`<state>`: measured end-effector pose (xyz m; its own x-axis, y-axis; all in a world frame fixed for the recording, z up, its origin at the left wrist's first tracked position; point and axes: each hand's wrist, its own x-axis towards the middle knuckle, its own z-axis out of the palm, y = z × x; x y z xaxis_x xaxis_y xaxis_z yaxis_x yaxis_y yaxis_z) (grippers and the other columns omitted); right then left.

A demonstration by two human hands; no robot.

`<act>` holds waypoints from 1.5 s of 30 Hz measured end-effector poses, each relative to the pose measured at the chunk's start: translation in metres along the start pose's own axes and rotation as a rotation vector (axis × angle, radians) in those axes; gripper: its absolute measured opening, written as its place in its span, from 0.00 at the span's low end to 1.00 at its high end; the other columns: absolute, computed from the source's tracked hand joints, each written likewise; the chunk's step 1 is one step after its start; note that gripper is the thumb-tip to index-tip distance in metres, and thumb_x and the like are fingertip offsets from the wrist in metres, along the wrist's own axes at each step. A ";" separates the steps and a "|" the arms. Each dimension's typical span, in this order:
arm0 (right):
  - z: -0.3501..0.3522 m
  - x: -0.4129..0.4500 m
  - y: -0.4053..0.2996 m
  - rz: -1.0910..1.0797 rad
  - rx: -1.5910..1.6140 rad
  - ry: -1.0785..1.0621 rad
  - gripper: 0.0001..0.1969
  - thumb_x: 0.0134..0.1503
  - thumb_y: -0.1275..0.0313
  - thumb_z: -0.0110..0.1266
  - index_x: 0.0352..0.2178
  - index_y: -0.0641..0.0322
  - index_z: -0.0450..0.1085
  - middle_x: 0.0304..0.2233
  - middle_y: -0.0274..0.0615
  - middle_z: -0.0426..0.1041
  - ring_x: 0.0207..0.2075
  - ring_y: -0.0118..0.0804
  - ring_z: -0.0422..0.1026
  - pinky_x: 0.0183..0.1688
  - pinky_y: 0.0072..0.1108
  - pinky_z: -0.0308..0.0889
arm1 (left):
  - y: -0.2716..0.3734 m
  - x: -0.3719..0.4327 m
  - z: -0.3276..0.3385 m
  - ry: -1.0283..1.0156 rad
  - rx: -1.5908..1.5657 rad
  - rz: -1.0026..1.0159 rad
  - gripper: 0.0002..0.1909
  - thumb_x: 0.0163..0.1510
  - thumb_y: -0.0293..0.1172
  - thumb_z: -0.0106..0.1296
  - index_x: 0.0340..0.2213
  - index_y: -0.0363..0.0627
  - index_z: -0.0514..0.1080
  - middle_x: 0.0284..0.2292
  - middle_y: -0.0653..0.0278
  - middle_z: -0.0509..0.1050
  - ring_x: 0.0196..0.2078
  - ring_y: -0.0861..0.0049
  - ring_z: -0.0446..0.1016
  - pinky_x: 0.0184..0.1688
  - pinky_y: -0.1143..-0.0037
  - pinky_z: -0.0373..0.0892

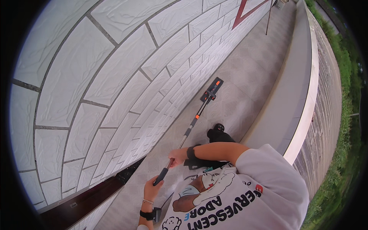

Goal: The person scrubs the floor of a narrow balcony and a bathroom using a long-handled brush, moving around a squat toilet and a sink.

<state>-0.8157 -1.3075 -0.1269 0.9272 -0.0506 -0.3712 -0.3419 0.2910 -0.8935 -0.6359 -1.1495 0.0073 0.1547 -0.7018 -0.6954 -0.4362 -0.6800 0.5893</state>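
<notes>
Both of my hands are on the pole of a flat mop (188,130). My left hand (153,185) is closed around the dark grip at its upper end. Farther down the pole, my right hand (178,156) is wrapped around it. The pole slants away from me to a dark rectangular mop head (212,89) with orange parts. That head lies flat on the grey tiled floor (238,80), close to the foot of the white brick-pattern wall (126,83). The pad beneath it is hidden. Dark bands circle both my wrists.
A low parapet (299,95) runs along the right, with corrugated roofing (327,109) and greenery beyond. At lower left is a dark red doorway panel (86,198). A thin stick (268,20) stands farther along the passage. My dark shoe (219,127) is near the pole.
</notes>
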 end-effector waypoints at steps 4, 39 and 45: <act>-0.049 -0.029 0.042 -0.207 -0.483 0.255 0.13 0.40 0.65 0.62 0.13 0.62 0.69 0.16 0.45 0.71 0.21 0.42 0.72 0.22 0.27 0.64 | 0.060 0.039 0.043 -0.094 -0.130 -0.030 0.13 0.47 0.33 0.53 0.34 0.37 0.71 0.15 0.74 0.65 0.17 0.90 0.62 0.19 0.84 0.57; -0.174 -0.395 0.279 -0.013 1.620 1.572 0.05 0.51 0.74 0.46 0.22 0.61 0.64 0.18 0.37 0.66 0.22 0.35 0.67 0.27 0.26 0.65 | 0.353 0.360 0.296 -0.047 1.077 0.578 0.26 0.49 0.36 0.48 0.49 0.43 0.57 0.23 0.52 0.74 0.27 0.57 0.74 0.28 0.61 0.68; -0.190 -0.325 0.209 0.074 1.407 1.444 0.07 0.52 0.69 0.46 0.28 0.61 0.66 0.24 0.39 0.68 0.28 0.36 0.69 0.32 0.28 0.68 | 0.201 0.233 0.148 -0.052 0.999 0.525 0.28 0.47 0.38 0.50 0.50 0.52 0.59 0.19 0.52 0.72 0.23 0.55 0.72 0.24 0.62 0.66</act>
<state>-1.2181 -1.4113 -0.2412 -0.1040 -0.3775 -0.9201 0.6313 0.6898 -0.3544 -0.8188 -1.4186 -0.0972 -0.2832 -0.8251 -0.4888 -0.9534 0.1872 0.2365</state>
